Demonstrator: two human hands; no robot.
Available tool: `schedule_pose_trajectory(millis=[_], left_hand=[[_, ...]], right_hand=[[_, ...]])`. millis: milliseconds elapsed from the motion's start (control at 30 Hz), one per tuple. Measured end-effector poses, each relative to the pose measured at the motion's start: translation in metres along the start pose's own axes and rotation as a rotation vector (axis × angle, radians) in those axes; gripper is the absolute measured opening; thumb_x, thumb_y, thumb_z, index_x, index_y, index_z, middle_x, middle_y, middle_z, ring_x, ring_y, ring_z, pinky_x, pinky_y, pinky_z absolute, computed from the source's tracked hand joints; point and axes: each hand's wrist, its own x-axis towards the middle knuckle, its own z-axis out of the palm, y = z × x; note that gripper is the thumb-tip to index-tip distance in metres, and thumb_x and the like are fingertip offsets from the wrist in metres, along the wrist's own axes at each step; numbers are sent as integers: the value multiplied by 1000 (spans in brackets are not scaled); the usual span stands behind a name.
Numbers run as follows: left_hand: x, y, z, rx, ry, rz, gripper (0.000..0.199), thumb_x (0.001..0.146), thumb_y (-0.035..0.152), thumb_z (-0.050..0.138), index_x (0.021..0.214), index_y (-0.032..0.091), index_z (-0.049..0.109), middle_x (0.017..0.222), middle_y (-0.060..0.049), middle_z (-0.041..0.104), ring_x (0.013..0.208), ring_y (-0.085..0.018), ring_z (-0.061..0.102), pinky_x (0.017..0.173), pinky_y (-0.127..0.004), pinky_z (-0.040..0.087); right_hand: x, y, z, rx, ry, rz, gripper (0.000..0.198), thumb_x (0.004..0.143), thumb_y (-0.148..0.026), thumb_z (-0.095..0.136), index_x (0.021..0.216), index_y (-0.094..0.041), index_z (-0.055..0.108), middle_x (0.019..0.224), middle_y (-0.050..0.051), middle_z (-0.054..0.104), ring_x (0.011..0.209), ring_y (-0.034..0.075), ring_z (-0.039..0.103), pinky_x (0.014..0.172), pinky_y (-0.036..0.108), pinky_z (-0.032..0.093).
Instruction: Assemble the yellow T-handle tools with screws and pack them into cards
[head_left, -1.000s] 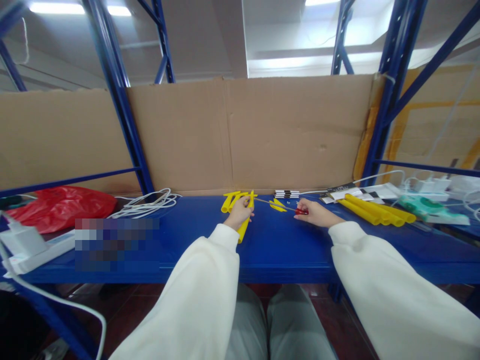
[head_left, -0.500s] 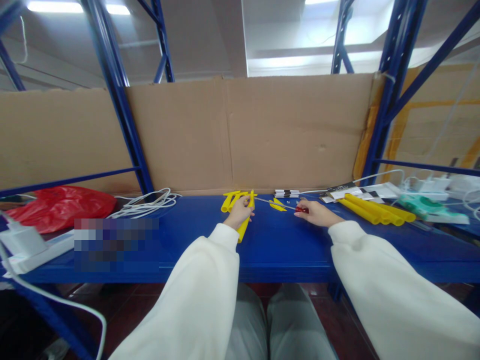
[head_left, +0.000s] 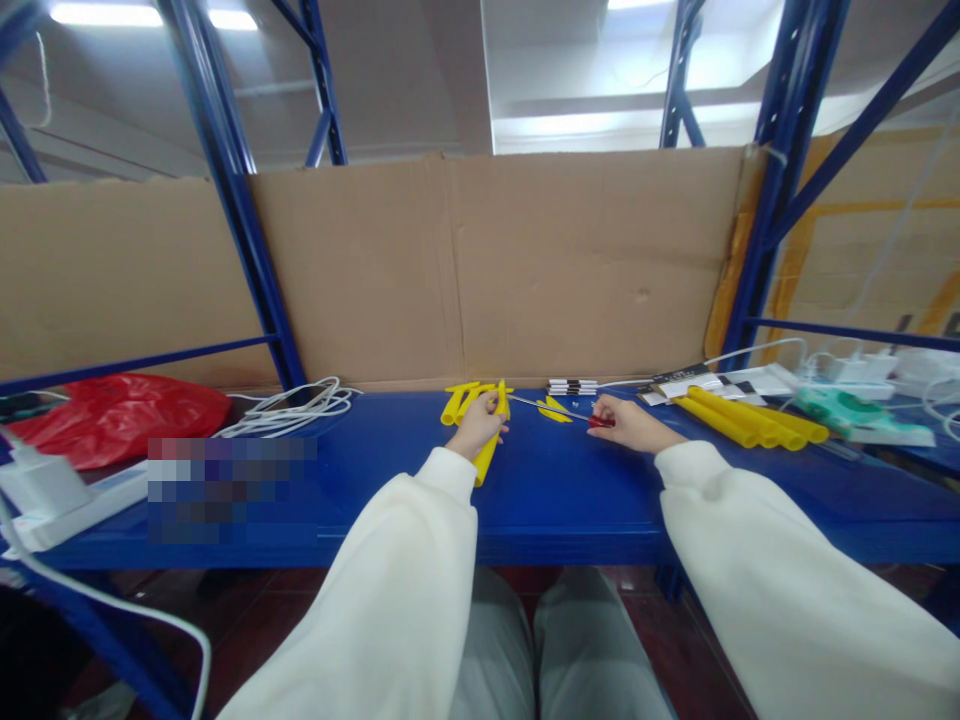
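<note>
My left hand [head_left: 478, 424] is closed round a yellow tube [head_left: 487, 461], which stands tilted over the blue shelf. In my right hand [head_left: 619, 421] is the red handle of a screwdriver [head_left: 602, 422]. Its long metal shaft points left, and the tip reaches the upper part of the tube near my left fingers. Whether the tip is inside the tube or on a screw is too small to tell. Just behind my left hand lie several yellow pieces [head_left: 452, 408]. Flat yellow parts [head_left: 553, 410] and tiny bits rest beneath the shaft.
Several yellow tubes [head_left: 750, 425] lie at the right, beside a green-and-white item [head_left: 847, 410]. Small black-and-white packs [head_left: 572, 387] sit against the cardboard wall [head_left: 585, 270]. On the left are coiled white cable [head_left: 315, 405], a red plastic bag [head_left: 142, 412] and a power strip [head_left: 90, 512].
Both hands keep almost the same place and grip. The whole view has shifted very slightly; no object has visibly been moved.
</note>
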Motion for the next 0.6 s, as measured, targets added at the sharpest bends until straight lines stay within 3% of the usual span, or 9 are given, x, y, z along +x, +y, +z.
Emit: schedule_pose_trajectory(millis=[233,600], left_hand=[[-2,1,0,-2,-4,-5,54,86,7,63,137,18,50,131,-15,61,51,-4,60,38,-14,41],[-3,3,0,-18,-9,-19,53,88,13,64,138,17,47,136,-17,58,51,-5,60,37,-14,41]], right_hand=[[-3,-8,-4,-19,-18,12,22,74,-36,66,73,-23,49,73,2,64,68,18,58,65,30,44],[-1,-6,-4,-119,-92,1,21,85,-39,56,77,-20,62,75,6,68,70,20,61,66,31,46]])
